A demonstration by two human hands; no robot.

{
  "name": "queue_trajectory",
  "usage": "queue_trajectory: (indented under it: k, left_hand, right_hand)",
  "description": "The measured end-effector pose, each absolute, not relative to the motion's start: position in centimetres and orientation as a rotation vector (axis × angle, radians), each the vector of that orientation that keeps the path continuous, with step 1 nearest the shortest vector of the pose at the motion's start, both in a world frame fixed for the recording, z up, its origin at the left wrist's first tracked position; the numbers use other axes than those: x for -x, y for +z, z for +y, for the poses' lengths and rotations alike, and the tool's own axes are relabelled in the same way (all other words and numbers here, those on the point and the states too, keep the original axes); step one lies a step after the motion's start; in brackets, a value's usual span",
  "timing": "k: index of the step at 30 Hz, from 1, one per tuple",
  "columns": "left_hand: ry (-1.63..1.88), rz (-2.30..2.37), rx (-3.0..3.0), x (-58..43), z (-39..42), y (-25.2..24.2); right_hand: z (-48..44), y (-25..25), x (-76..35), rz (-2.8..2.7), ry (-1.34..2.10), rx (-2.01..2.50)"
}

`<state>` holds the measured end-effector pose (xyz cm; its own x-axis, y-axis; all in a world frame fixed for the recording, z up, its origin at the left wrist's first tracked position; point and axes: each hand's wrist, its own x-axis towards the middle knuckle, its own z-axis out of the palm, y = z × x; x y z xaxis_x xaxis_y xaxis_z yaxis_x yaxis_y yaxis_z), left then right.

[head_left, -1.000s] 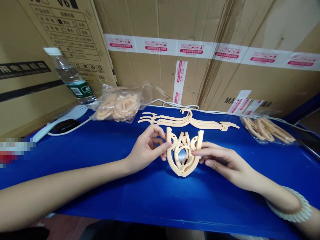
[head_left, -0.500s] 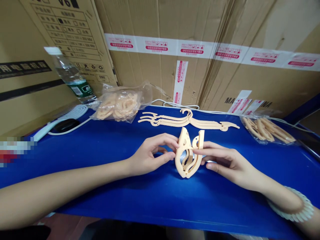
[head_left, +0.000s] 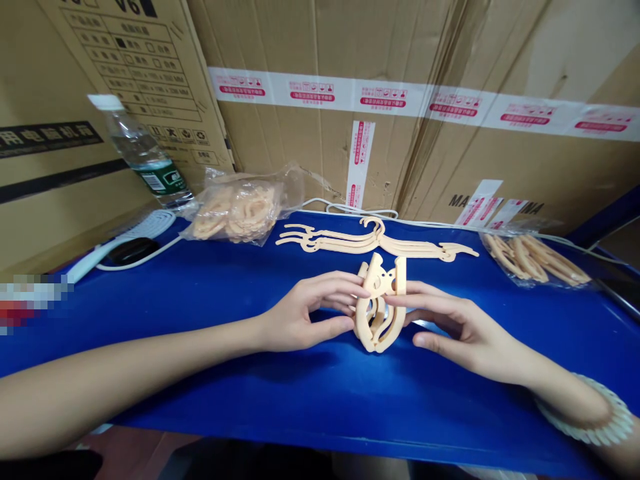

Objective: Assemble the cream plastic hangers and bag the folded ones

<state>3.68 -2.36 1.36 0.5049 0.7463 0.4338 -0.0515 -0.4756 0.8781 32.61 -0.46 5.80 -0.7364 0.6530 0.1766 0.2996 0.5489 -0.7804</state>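
Observation:
Folded beige plastic folding hangers [head_left: 399,320] stand upright on the blue table, their arms drawn up into a narrow leaf shape. On the left side, my left hand [head_left: 313,313] has its fingertips on an arm, with the thumb lower down. From the right, my right hand [head_left: 457,327] presses its fingers against the other arm, its thumb held apart; some fingertips are hidden behind. Just behind lies a stack of unfolded folding hangers [head_left: 340,245], spread flat with hooks pointing to the back.
A clear bag of beige hangers [head_left: 245,210] sits at the back left, another bag [head_left: 537,257] at the right. A water bottle [head_left: 150,160] leans by the cardboard boxes [head_left: 300,40]. White cable [head_left: 450,228] runs along the back; a white brush-like object [head_left: 135,230] lies left.
The left arm of the folded hangers has swung inward toward the right arm, narrowing the gap at the top. My left hand has followed it slightly right; my right hand has barely moved.

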Motion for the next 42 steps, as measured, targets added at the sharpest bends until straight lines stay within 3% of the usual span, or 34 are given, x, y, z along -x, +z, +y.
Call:
queue_trajectory:
  k: [12,21,32,42]
  left_hand:
    - [1.078,0.527,-1.771,-3.7,-2.2,1.1]
    - [1.017,0.535,-2.261,-3.2,-2.3,1.7]
    - [0.938,0.659,-2.442,-3.6,-2.6,1.8]
    - [0.699,0.592,-2.805,-3.9,-3.1,1.2]
  right_hand:
    - [-0.4,5.7,-32.8,-2.219,1.174,0.756]
    - [-0.5,6.0,-32.9,-2.303,1.226,0.759]
    - [0.1,6.6,-33.4,-2.248,1.261,0.894]
    - [1.1,5.3,-35.0,-2.6,0.693,1.097]
